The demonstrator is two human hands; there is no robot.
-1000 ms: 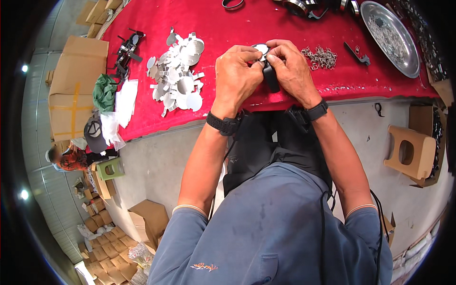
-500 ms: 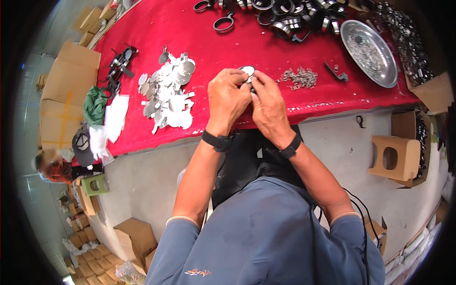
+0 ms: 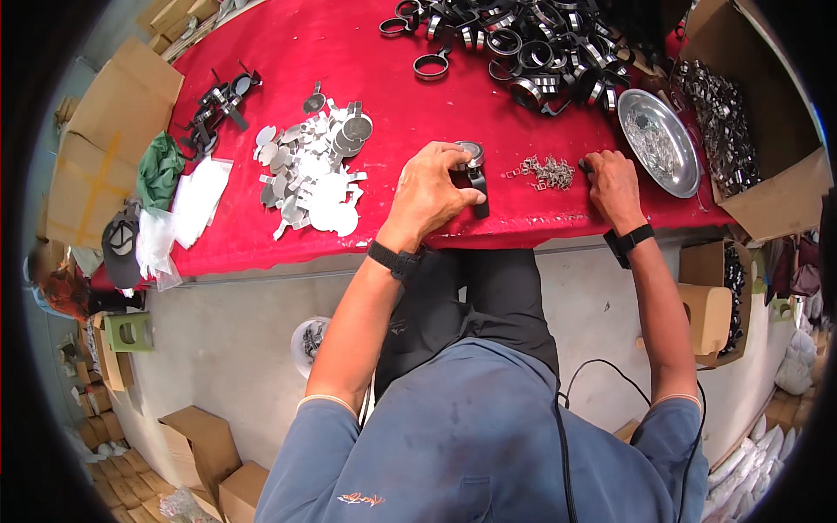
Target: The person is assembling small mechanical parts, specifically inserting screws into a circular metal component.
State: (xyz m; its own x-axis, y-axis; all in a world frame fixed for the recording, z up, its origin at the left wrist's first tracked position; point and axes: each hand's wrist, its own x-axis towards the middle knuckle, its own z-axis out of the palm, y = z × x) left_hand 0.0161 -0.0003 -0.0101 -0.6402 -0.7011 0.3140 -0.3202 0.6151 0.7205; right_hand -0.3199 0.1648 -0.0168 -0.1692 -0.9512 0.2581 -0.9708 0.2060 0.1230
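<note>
Plainly, the left hand point(image 3: 427, 193) pinches a black ring with a handle point(image 3: 478, 179) between thumb and fingers, just right of its palm, over the red cloth point(image 3: 331, 52); well apart, across a pile of small metal clips point(image 3: 549, 174), the right hand point(image 3: 615, 185) has its fingertips at a dark piece point(image 3: 584, 165), its hold impossible to tell

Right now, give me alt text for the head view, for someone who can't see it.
The left hand holds a black-and-silver part over a red cloth; the right hand touches a dark tool beside small clips. Around them are silver discs at left, black rings behind and a metal tray at right.
</note>
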